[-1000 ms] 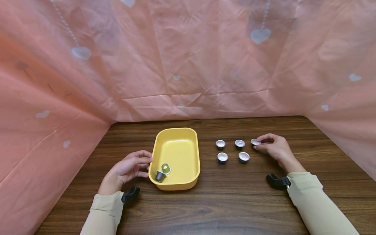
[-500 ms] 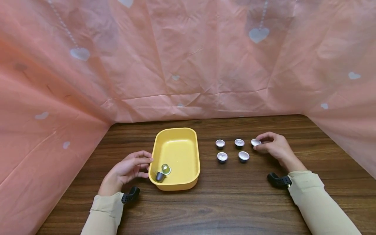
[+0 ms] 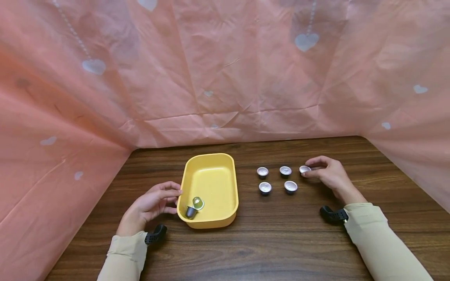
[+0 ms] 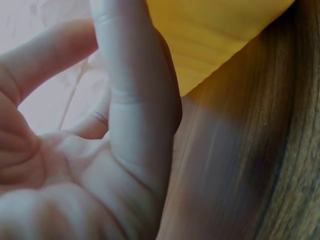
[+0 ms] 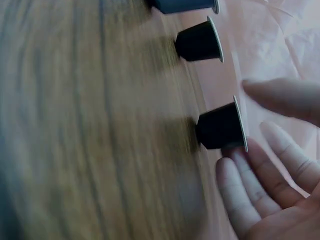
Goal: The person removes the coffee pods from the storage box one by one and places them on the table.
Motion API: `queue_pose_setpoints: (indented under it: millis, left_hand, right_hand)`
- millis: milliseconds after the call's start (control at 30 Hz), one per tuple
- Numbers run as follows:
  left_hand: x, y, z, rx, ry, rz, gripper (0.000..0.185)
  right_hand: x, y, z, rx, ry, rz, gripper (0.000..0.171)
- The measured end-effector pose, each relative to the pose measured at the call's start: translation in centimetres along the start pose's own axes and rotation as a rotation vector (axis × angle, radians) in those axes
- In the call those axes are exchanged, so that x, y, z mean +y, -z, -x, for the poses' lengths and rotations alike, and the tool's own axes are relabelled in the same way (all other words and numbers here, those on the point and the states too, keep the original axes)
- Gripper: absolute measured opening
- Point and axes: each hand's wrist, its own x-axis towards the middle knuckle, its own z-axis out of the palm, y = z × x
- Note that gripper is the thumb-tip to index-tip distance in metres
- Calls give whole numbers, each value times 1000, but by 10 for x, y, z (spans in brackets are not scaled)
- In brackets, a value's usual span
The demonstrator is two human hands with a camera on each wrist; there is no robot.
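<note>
1. The tray (image 3: 232, 183) sits left of centre on the table (image 3: 267, 238), with two capsules in its near-left corner, touching each other: one capsule (image 3: 198, 203) and, just nearer and to its left, another capsule (image 3: 191, 211).
2. The left hand (image 3: 149, 205) lies on the table against the tray's left wall.
3. Right of the tray, well apart from it, five capsules stand in two rows — back capsule one (image 3: 262, 171), back capsule two (image 3: 285, 170) and the end capsule (image 3: 304, 169); in front, front capsule one (image 3: 265, 187) and front capsule two (image 3: 290, 186).
4. The right hand (image 3: 328, 173) lies at the right end of the back row — fingers touching the end capsule.
</note>
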Motion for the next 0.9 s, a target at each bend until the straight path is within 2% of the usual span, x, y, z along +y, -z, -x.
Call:
queue_pose_setpoints:
  millis: [100,167,233,300,400,467,667,900]
  left_hand:
    - [0,0,0,-2,1,0,4]
    - [0,0,0,-3,2,0,4]
    - [1,-1,1,-2,3,-2,4]
    - [1,-1,1,0,2,-5,4]
    - [2,-1,2,1,-1,-11,4]
    - [2,0,2,1,-3,-12,4]
    - [3,0,2,1,1,-8,3]
    - [1,0,2,3,-6,-12,4]
  right_hand:
    - [-5,5,2,30,2,-39,53]
    - [-10,9,3,55,8,-112,48]
    - [-16,15,5,53,27,-293,35]
    - [-23,20,6,37,57,-521,23]
    - [-31,26,8,-9,113,-843,12]
    - [-36,27,9,-25,144,-941,11]
    - [-42,29,11,-50,160,-1042,13]
    - [-43,24,12,-68,157,-1013,16]
